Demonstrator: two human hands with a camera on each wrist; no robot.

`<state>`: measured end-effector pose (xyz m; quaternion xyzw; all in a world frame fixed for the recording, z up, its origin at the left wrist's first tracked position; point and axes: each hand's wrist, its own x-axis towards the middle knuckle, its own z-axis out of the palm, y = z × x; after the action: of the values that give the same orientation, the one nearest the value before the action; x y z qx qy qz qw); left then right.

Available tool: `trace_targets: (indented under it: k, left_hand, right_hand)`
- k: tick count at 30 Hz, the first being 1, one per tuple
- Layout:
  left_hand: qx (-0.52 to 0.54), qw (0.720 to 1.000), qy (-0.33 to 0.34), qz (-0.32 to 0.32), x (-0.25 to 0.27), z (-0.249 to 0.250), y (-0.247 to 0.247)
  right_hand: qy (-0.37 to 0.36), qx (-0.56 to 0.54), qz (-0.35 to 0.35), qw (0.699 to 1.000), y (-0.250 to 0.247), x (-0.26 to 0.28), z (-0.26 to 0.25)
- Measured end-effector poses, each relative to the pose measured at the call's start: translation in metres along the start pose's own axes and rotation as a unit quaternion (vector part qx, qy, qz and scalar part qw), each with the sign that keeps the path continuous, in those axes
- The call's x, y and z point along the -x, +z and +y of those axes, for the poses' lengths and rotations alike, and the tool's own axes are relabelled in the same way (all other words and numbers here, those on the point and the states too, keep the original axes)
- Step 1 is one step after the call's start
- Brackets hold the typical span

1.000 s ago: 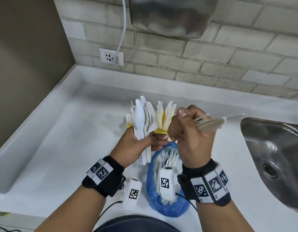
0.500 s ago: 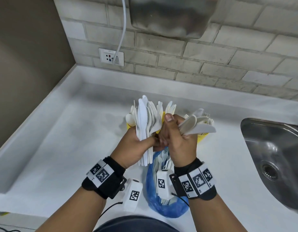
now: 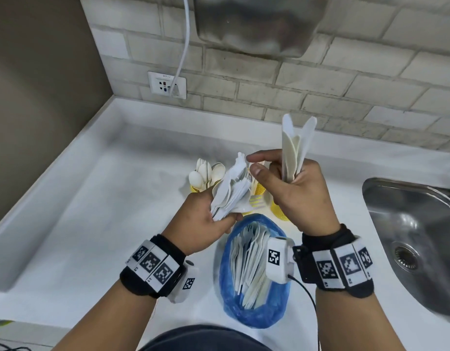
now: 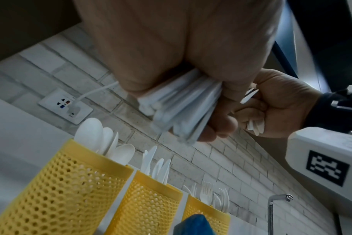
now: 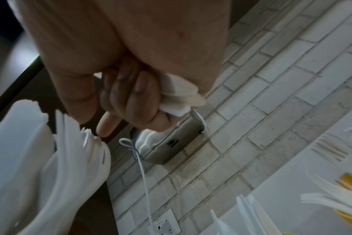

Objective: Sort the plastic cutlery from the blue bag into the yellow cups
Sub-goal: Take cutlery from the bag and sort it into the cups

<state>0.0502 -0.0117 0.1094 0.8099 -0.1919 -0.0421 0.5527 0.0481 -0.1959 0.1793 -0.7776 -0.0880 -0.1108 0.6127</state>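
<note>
A crinkled blue plastic bag (image 3: 254, 315) lies nearest the person on the white surface (image 3: 92, 224), holding white plastic cutlery (image 3: 246, 264). Behind it three yellow perforated plastic cups (image 4: 70, 190) stand in a row. A steel sink (image 3: 416, 239) sits to the right.

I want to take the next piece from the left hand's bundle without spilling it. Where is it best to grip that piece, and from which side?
Probably by its top end, from above. The bundle fans out above the left hand, whose grip hides the handles. The right hand's free thumb and forefinger are already there.
</note>
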Motion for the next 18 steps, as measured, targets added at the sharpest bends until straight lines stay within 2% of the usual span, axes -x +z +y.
trace_targets:
  k: [3,8,12,18]
  left_hand:
    - [-0.027,0.999,0.028,0.003,-0.0004,0.0002,-0.0004]
    - [-0.053,0.998,0.036,-0.002,0.0004,-0.0016,-0.0019]
    - [-0.065,0.997,0.035,-0.015,0.0007,-0.0032,-0.0024]
    - [-0.049,0.998,0.035,0.0,-0.0018,-0.0089,-0.0018]
  right_hand:
    - [0.002,0.012,-0.008,1.0,-0.0024,0.0001,-0.0012]
    - [0.001,0.02,-0.021,1.0,-0.0016,0.0007,0.0005]
    - [-0.005,0.028,-0.009,1.0,-0.0005,0.0015,0.0049]
    - [-0.024,0.025,0.015,0.999,0.0046,0.0035,0.0069]
